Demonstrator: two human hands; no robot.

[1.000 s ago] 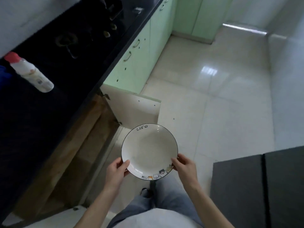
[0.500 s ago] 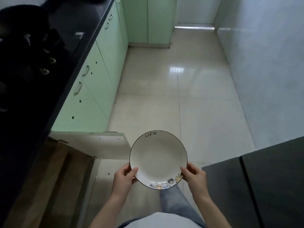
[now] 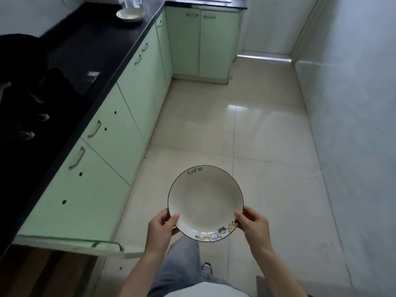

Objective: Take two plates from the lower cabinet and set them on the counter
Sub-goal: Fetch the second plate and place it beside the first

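Head view: black-rimmed white plate [image 3: 205, 200], cat-printed.

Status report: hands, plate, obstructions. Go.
Left hand and right hand gripping plate over floor. Not on counter. Open cabinet door at left.

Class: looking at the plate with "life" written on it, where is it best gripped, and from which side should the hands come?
Grip the plate by its thin raised rim, from opposite near edges, as the left hand and right hand do: thumbs on top, fingers underneath, keeping it level.
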